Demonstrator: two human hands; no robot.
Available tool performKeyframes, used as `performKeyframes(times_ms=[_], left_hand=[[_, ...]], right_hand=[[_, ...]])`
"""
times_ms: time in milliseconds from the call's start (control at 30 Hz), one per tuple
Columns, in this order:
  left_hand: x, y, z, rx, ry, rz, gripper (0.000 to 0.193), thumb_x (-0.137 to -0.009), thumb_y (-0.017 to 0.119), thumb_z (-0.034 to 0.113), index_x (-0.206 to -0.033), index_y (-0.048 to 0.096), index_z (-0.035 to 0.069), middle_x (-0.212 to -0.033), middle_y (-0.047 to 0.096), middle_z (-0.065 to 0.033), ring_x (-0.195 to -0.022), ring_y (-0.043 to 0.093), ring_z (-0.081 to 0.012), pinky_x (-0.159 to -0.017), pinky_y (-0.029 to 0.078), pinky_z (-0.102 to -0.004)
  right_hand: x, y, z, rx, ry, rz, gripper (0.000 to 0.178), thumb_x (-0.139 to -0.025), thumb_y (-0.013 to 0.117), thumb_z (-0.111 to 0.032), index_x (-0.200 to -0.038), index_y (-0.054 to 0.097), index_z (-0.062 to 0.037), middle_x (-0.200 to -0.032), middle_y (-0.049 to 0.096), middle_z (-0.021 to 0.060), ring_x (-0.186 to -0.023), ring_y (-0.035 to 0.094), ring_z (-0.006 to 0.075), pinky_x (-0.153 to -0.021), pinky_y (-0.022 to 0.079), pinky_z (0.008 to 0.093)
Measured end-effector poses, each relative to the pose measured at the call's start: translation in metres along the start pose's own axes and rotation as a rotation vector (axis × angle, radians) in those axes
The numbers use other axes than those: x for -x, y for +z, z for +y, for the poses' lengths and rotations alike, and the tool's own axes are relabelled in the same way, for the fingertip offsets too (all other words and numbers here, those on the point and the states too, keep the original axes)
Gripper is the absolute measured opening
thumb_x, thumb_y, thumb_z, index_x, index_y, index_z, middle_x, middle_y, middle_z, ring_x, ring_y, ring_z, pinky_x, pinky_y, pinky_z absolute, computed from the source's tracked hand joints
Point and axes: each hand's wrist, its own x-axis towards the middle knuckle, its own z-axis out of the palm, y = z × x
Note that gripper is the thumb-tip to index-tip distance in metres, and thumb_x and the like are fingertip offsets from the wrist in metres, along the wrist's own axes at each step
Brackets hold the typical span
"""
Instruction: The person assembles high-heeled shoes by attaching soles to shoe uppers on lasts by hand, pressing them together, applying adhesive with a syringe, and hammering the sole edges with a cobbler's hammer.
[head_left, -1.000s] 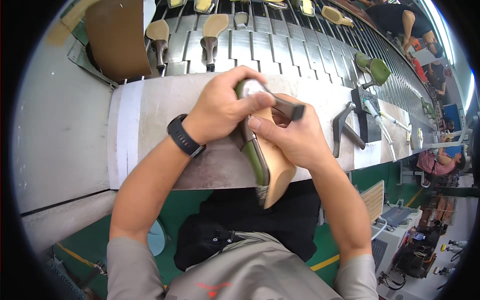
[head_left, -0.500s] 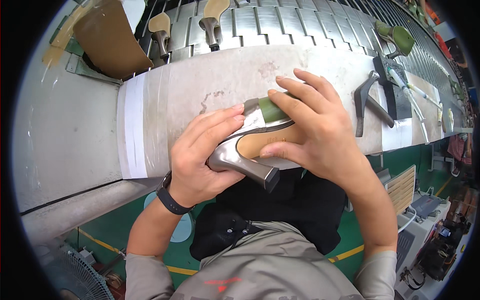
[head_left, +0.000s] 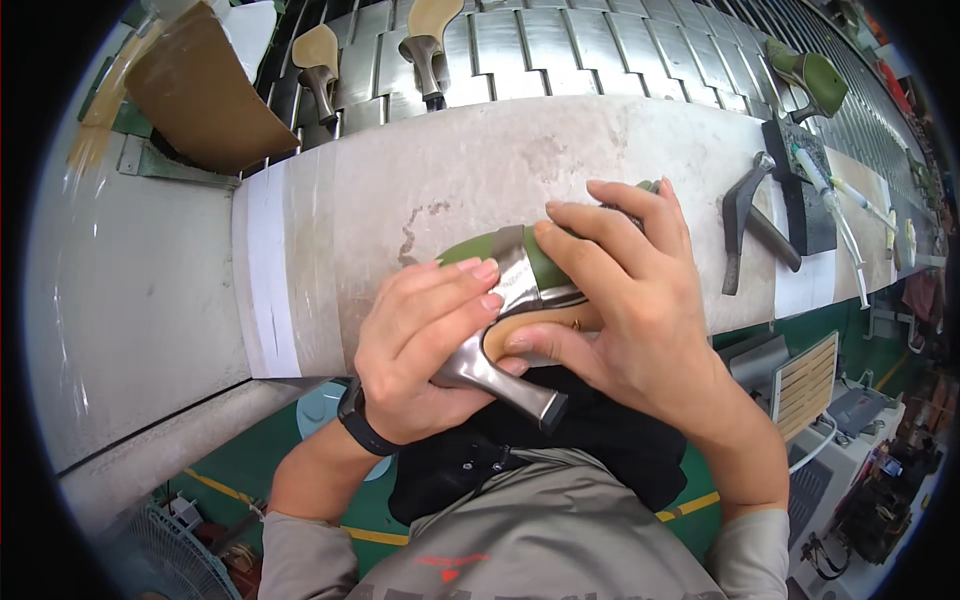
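Note:
A high-heeled shoe lies on its side between my two hands, over the near edge of the pale bench. It has a green last inside, a metallic grey upper and heel, and a tan sole; the dark-tipped heel points toward me. My left hand is wrapped round the heel end, fingers on the upper and thumb under the heel. My right hand grips the forepart, thumb pressed on the sole and fingers over the top. Much of the toe is hidden behind the right hand.
Beyond the bench runs a slatted metal conveyor carrying several similar shoes. To the right are a hammer, a black block and a white brush-like tool. A brown board stands at far left.
Both hands and the shoe have come slightly nearer to me and to the right. More of the green last shows beside the left fingers.

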Motion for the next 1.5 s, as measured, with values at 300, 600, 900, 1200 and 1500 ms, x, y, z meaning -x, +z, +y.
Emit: performKeyframes(times_ms=[300, 600, 900, 1200, 1500], left_hand=[[0.025, 0.021, 0.015, -0.228, -0.022, -0.016, 0.069, -0.076, 0.094, 0.018, -0.136, 0.065, 0.002, -0.141, 0.067, -0.019, -0.131, 0.065, -0.0375, -0.114, 0.047, -0.0542], [-0.007, 0.01, 0.013, -0.181, -0.101, -0.337, 0.11, -0.068, 0.088, 0.014, -0.165, 0.04, 0.002, -0.167, 0.042, -0.0287, -0.155, 0.043, -0.0441, -0.126, 0.029, -0.0611], [-0.007, 0.014, 0.006, -0.196, -0.069, -0.364, 0.103, -0.074, 0.09, 0.017, -0.163, 0.041, -0.002, -0.166, 0.043, -0.0308, -0.154, 0.045, -0.0459, -0.123, 0.035, -0.0619], [-0.012, 0.01, 0.016, -0.213, -0.063, -0.37, 0.104, -0.076, 0.093, 0.024, -0.161, 0.041, -0.006, -0.165, 0.042, -0.034, -0.154, 0.044, -0.0473, -0.123, 0.036, -0.0612], [-0.058, 0.01, -0.003, 0.007, -0.237, -0.372, 0.088, -0.079, 0.09, 0.027, -0.15, 0.051, -0.006, -0.141, 0.059, -0.0249, -0.13, 0.06, -0.0415, -0.112, 0.048, -0.0442]], right_hand=[[-0.037, -0.015, 0.013, -0.063, -0.073, -0.213, 0.056, -0.059, 0.098, -0.029, -0.106, 0.075, -0.0084, -0.12, 0.073, 0.0094, -0.122, 0.064, 0.0347, -0.119, 0.037, 0.0634], [0.0, 0.006, 0.051, 0.199, -0.315, 0.074, 0.078, -0.078, 0.076, -0.065, -0.137, 0.073, -0.0145, -0.149, 0.064, 0.0104, -0.138, 0.058, 0.036, -0.119, 0.039, 0.0613], [-0.003, 0.006, 0.048, 0.095, -0.255, 0.037, 0.069, -0.077, 0.082, -0.055, -0.13, 0.075, -0.0119, -0.136, 0.069, 0.0097, -0.132, 0.061, 0.0346, -0.118, 0.038, 0.0636], [-0.032, -0.015, 0.025, 0.086, 0.004, -0.295, 0.07, -0.061, 0.097, -0.023, -0.123, 0.07, -0.0097, -0.122, 0.071, 0.01, -0.128, 0.061, 0.0376, -0.117, 0.038, 0.0661], [-0.007, -0.028, 0.061, -0.041, -0.136, -0.082, 0.079, -0.068, 0.098, -0.028, -0.14, 0.068, -0.0132, -0.152, 0.059, 0.0135, -0.149, 0.047, 0.0391, -0.12, 0.04, 0.0624]])
